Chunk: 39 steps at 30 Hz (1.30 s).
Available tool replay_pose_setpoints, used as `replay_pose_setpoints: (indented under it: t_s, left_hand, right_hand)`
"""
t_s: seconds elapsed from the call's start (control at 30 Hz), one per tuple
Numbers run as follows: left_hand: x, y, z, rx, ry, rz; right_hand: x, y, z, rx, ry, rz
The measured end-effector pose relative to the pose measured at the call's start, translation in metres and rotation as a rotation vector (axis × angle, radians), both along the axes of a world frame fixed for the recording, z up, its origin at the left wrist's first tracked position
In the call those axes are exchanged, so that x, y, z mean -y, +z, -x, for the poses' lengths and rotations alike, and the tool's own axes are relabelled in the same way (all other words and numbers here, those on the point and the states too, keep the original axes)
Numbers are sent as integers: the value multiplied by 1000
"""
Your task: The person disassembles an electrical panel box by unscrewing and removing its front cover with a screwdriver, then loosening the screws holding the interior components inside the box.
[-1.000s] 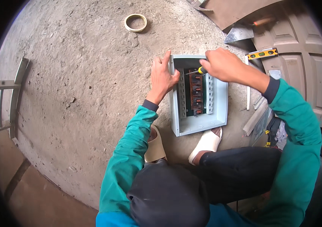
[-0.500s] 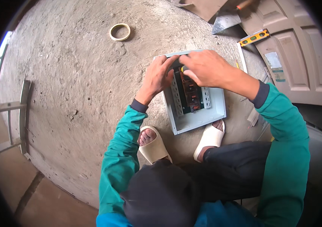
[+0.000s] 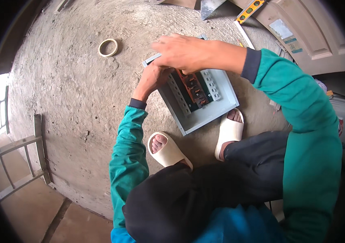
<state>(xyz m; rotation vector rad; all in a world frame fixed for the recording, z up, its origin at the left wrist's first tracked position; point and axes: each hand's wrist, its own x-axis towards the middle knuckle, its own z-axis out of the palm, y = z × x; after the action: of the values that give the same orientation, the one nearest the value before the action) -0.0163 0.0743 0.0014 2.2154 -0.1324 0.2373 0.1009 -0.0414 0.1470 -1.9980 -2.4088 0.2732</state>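
A pale grey metal distribution box (image 3: 209, 120) lies open-faced on the floor before my feet, turned at a slant. Down its middle runs an orange-brown and black busbar assembly (image 3: 195, 90), flanked by slotted light-grey strips. My right hand (image 3: 194, 52) arches over the box's far end, its fingers curled and partly smeared by motion; whatever it grips is hidden under the palm. Beneath it, my left hand (image 3: 152, 82) reaches in at the far left side of the box. Its fingertips are covered by the right hand.
Beyond the box to the left lies a roll of tape (image 3: 100, 48) on rough concrete. A yellow spirit level (image 3: 250, 11), a trowel blade (image 3: 209, 8), a white strip (image 3: 243, 34) and a panelled door (image 3: 302, 30) are at far right. A metal frame (image 3: 38, 135) stands left.
My right hand has shifted left and across the left hand, hiding its fingers. The yellow bit seen at the right hand is now out of sight. The view has turned, and the box appears more tilted.
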Motion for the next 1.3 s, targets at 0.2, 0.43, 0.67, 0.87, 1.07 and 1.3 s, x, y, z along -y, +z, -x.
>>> replay_pose_setpoints:
  t_s: [0.2, 0.43, 0.67, 0.87, 1.07, 1.3]
  left_hand:
    - [-4, -18, -1, -82, 74, 164]
    - [-2, -26, -7, 5, 206, 66]
    - [30, -16, -10, -152, 258, -377]
    - [33, -31, -21, -363, 302, -491]
    - [31, -40, -28, -312, 283, -571]
    - [43, -41, -28, -267, 273, -689]
  right_hand:
    - [-1, 20, 19, -41, -313, 171]
    - [-2, 10, 16, -5, -210, 34]
    - [14, 14, 8, -33, -322, 130]
    - [24, 10, 7, -119, -342, 161]
    - [47, 37, -13, -135, -137, 51]
    - [124, 92, -35, -198, -440, 9]
